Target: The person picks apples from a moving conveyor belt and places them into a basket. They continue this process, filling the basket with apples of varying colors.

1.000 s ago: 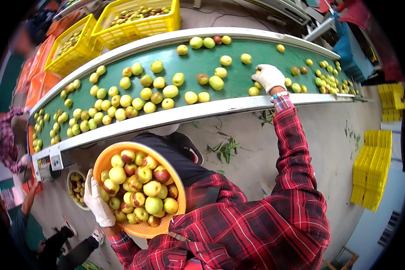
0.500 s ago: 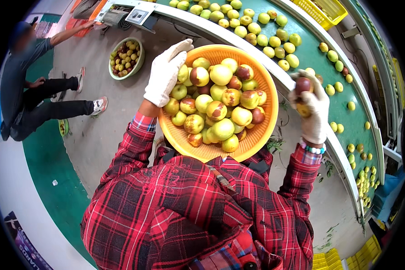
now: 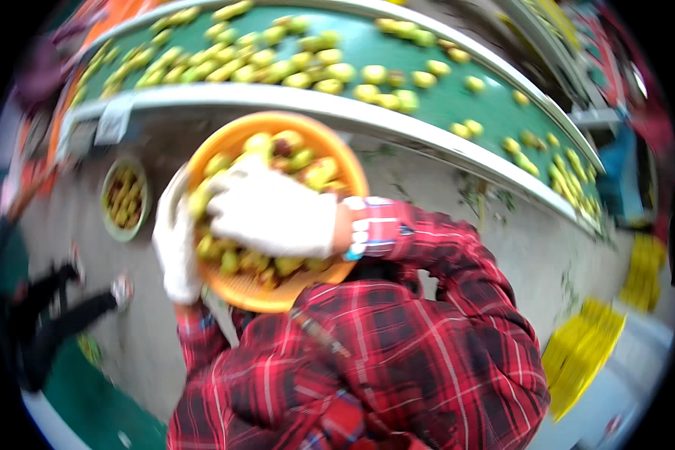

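In front of my body an orange plastic basket (image 3: 358,180) holds a heap of green and brown-red jujubes (image 3: 320,174). My left hand (image 3: 175,240), in a white glove, grips the basket's left side, its fingers up along the rim. Across the basket reaches my right hand (image 3: 277,211), also gloved, with a beaded bracelet at the wrist. It lies low over the jujubes, fingers pointing left among them. Motion blur and the glove's back hide whether those fingers hold any fruit.
Beyond the basket runs a green conveyor belt (image 3: 367,52) with a white edge, carrying many jujubes. A pale green tub (image 3: 147,196) of jujubes stands on the floor at left, near another person's legs (image 3: 75,311). Yellow crates (image 3: 585,349) are stacked at lower right.
My view has turned to the right, and the basket sits further left in it. My right hand, which held jujubes beside the belt, has come over the basket's heap.
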### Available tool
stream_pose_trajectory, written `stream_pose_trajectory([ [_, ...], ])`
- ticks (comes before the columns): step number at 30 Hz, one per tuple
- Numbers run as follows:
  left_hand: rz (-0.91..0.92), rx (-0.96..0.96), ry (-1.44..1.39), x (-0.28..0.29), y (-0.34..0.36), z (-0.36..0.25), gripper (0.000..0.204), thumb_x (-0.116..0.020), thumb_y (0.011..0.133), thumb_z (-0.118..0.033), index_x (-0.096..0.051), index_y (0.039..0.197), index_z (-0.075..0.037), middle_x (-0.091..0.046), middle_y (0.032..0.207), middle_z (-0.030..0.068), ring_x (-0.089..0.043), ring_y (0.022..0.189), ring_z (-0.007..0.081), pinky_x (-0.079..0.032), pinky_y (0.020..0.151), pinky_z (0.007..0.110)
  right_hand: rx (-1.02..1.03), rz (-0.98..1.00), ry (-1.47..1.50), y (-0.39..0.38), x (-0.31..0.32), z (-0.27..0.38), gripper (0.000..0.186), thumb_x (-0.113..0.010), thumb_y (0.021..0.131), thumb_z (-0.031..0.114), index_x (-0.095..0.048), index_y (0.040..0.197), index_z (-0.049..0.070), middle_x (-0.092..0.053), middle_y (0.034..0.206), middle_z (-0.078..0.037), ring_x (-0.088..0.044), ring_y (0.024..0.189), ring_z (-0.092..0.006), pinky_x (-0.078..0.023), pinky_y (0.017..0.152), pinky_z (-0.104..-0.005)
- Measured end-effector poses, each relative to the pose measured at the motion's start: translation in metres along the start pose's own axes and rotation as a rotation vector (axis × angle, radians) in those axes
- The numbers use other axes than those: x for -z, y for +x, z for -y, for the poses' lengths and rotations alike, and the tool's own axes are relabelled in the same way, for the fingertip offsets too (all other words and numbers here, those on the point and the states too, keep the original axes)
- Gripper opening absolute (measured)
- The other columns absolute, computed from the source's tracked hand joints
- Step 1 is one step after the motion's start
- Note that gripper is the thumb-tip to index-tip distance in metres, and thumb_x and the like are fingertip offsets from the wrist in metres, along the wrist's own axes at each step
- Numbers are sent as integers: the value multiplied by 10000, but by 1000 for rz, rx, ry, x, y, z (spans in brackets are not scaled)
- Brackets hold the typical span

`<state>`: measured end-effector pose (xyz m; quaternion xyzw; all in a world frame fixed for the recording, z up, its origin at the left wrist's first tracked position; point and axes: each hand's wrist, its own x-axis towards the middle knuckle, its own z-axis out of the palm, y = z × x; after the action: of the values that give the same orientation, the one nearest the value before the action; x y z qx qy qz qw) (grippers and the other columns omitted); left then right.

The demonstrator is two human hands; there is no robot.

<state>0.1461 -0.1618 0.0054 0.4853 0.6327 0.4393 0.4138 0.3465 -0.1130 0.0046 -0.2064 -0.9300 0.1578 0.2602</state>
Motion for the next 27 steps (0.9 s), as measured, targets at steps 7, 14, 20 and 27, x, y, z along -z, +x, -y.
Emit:
stream_pose_trajectory([
  [7,31,-148,392,-11,-8,-2,506,-531,1071,-236,-492,1498,34,-497,1557,162,-458,1442,271,-324,1215,396,-159,-324,230,-43,49,-39,161,-760,786,163,-715,930,108,-700,1027,-77,-674,997,-301,-538,856,-418],
  [14,-45,-114,476,-46,-3,-8,490,-557,1069,-164,-475,1523,2,-519,1546,135,-501,1406,237,-378,1178,370,-1061,-953,166,-241,76,-127,218,-714,948,104,-748,1149,28,-762,1068,-85,-699,946,-165,-551,872,-292],
  [20,-64,-161,573,-66,-5,0,456,-577,1067,-172,-523,1477,21,-553,1514,128,-544,1358,225,-416,1148,354,-1338,-1071,-375,-400,80,-162,232,-711,912,83,-756,1136,44,-752,1082,-120,-712,1027,-268,-544,945,-353],
  [27,-81,-179,589,-85,-9,4,391,-573,1069,-180,-607,1396,32,-553,1511,127,-549,1346,237,-420,1149,355,-1405,-371,-656,-398,116,-200,291,-708,868,190,-737,1156,158,-710,1107,-132,-685,1040,-355,-550,910,-454],
])
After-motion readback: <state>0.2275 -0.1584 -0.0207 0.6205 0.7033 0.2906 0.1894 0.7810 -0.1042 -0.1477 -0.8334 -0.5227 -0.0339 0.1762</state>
